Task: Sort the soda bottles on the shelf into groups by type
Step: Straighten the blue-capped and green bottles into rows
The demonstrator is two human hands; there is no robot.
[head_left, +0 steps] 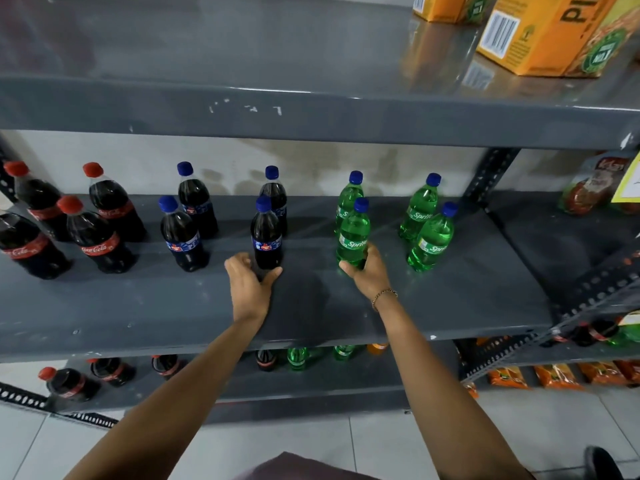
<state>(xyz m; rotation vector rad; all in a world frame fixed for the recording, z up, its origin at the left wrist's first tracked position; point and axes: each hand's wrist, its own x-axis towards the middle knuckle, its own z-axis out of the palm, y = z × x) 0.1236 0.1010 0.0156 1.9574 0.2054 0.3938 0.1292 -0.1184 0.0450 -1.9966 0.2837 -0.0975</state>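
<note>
Bottles stand on the grey middle shelf in three groups. Red-capped Coca-Cola bottles are at the left, blue-capped dark cola bottles in the middle, green Sprite bottles at the right. My left hand is at the base of the front dark cola bottle, fingers spread on either side of it, thumb touching the base. My right hand grips the bottom of the front Sprite bottle, which stands upright.
Orange juice cartons sit on the top shelf at right. The shelf below holds more Coca-Cola bottles and green bottles. Snack packets fill the neighbouring rack at right, beyond a perforated upright post.
</note>
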